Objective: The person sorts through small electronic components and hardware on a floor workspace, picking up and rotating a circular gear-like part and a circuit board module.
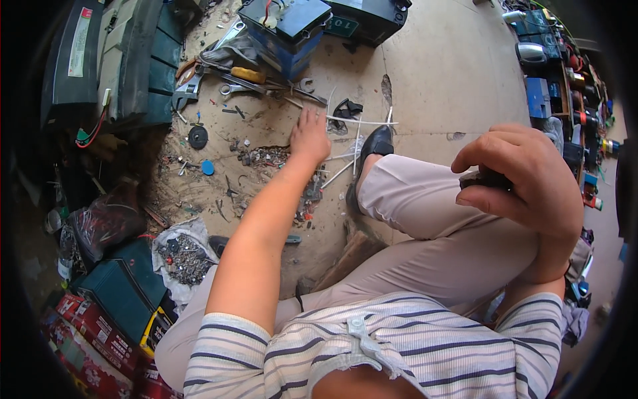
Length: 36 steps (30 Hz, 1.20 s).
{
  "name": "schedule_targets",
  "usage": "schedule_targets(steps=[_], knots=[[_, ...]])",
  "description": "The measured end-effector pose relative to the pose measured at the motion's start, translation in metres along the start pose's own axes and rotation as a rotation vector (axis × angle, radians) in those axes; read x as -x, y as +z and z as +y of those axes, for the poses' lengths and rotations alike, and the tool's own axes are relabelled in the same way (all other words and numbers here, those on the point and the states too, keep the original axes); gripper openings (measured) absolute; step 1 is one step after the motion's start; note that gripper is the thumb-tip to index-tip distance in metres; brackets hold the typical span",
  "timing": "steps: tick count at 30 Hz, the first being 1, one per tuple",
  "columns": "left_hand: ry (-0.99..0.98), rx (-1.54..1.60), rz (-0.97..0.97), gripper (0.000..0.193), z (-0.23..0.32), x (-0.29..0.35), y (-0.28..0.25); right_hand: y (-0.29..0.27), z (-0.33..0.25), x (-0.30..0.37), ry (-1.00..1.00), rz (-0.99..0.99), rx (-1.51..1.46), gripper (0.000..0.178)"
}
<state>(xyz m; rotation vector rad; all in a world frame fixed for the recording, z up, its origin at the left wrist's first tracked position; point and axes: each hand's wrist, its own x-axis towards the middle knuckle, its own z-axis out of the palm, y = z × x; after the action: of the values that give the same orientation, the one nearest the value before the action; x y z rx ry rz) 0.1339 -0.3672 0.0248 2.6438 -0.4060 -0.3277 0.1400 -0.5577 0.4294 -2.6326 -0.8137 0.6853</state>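
My left hand reaches down to the floor, its fingers stretched forward and slightly apart. Its fingertips are beside the end of a thin white strip and just short of a pile of hand tools; whether they touch anything is not plain. Several such strips lie between this hand and my shoe. Above my bent knee, my right hand is curled closed around a small dark object, mostly hidden by the fingers. Near the left hand lie spanners, a yellow-handled tool and an adjustable wrench.
Black battery-like boxes stand ahead. Dark cases line the left. A black disc, a blue cap and scattered screws litter the floor. Near my left leg is a bag of screws. Crowded shelves run along the right.
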Motion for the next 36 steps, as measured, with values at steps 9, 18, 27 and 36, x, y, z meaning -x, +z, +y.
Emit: schedule_targets(steps=[9, 18, 27, 36], knots=[[0.197, 0.055, -0.329, 0.053, 0.034, 0.128, 0.011, -0.003, -0.018, -0.002, 0.087, -0.038, 0.032, 0.032], [-0.34, 0.11, 0.345, 0.043, -0.099, 0.117, -0.051, 0.004, -0.035, -0.012, 0.043, -0.042, 0.026, 0.034], [-0.849, 0.147, 0.384, 0.039, -0.197, 0.142, -0.055, 0.012, -0.049, -0.046, -0.147, -0.066, 0.047, 0.034], [-0.743, 1.273, 0.735, 0.029, -0.237, 0.118, -0.046, 0.012, -0.073, -0.059, -0.187, -0.113, 0.104, 0.037]])
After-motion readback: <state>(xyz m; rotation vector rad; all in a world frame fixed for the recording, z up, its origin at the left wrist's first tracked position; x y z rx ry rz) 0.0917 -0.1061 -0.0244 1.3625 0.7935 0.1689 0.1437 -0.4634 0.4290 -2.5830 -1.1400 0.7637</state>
